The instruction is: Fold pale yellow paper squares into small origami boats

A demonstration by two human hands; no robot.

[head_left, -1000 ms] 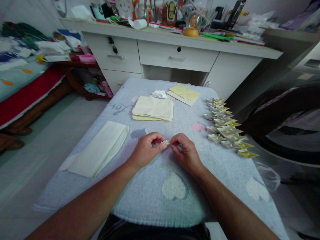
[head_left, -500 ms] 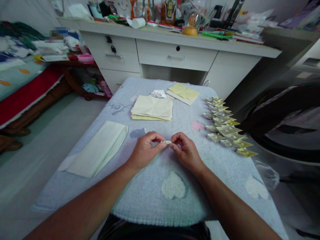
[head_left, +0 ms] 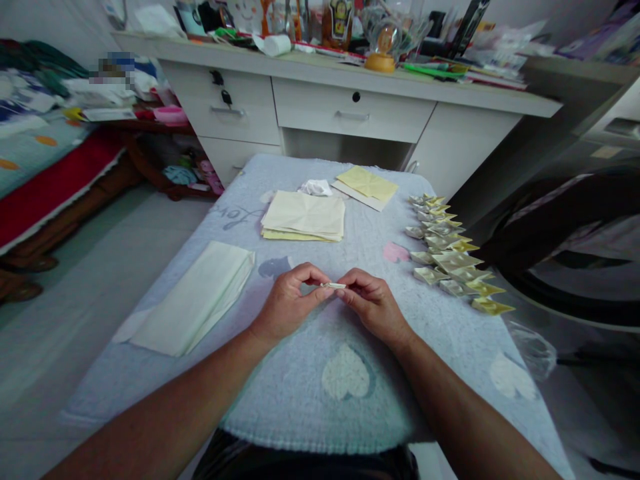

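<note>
A long, pale, folded paper bundle lies left of my fingers, while a creased cream paper stack and a crumpled white wad sit beyond them. Between thumbs and fingertips, my left hand and right hand pinch a tiny, pale, folded paper piece. Farther beyond my right fingertips rests a creased yellow paper sheet, and off to their right stand rows of cream-and-yellow folded paper boats.

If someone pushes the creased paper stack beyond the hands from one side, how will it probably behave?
The creased paper stack would probably spread apart, since its edges are uneven and no binding shows. Its top sheet looks likely to bend, being thin and creased. Rolling or tipping seems unlikely, because the stack lies flat on the light-blue cloth.
</note>
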